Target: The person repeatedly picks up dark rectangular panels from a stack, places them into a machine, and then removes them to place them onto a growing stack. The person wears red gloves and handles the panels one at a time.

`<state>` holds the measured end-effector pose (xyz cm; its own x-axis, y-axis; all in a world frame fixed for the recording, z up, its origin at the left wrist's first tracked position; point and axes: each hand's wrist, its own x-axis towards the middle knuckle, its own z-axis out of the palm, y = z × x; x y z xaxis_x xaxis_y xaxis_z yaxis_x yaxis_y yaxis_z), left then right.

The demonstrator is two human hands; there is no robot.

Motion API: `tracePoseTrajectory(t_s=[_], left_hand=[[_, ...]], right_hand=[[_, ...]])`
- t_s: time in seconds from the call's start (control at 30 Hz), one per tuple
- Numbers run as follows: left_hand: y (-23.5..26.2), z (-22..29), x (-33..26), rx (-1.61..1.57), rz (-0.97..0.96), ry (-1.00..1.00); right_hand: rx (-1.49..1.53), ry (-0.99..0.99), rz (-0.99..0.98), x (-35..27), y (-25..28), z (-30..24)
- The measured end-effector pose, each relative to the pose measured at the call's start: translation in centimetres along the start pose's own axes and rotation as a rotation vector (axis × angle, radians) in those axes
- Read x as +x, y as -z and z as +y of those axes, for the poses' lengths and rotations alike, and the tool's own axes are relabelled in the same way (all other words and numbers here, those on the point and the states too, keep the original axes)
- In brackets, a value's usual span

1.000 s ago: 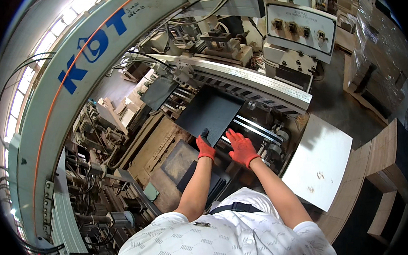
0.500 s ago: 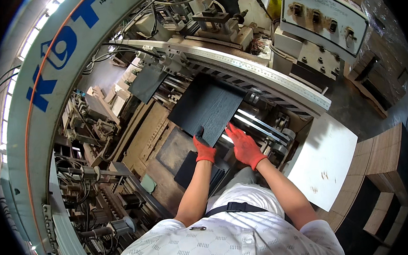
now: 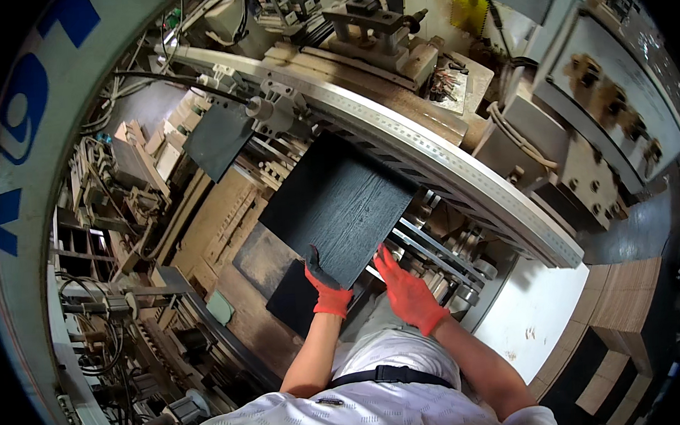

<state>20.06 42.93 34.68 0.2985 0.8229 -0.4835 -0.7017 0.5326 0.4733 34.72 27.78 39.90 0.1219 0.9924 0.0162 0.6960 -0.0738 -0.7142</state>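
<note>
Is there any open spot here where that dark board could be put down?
The white slab right of the right hand looks bare. The rollers under the dark board, held by the left hand, are open; leftward, machine parts crowd.

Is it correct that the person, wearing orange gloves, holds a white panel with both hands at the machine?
Not quite: the panel is black with a wood grain, not white. The head view shows it. The rest stands: the left hand and the right hand, both in orange gloves, hold its near edge at the machine.
</note>
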Motion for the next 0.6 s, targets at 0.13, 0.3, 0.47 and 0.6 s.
tracePoseTrajectory(t_s=[0.13, 0.3, 0.47, 0.6], left_hand=[[-1.8, 0.3, -1.5, 0.004, 0.015, 0.051], [-1.2, 0.0, -1.3, -0.031, 0.040, 0.065], [1.3, -0.7, 1.4, 0.022, -0.055, 0.058], [3.1, -0.4, 3.8, 0.003, -0.203, -0.005]], right_hand=[[-0.009, -0.003, 0.021, -0.2, -0.1, 0.0], [0.012, -0.005, -0.013, -0.4, -0.2, 0.2], [0.036, 0.046, 0.090, -1.1, -1.4, 1.4], [-0.002, 0.025, 0.110, -1.1, -0.9, 0.0]])
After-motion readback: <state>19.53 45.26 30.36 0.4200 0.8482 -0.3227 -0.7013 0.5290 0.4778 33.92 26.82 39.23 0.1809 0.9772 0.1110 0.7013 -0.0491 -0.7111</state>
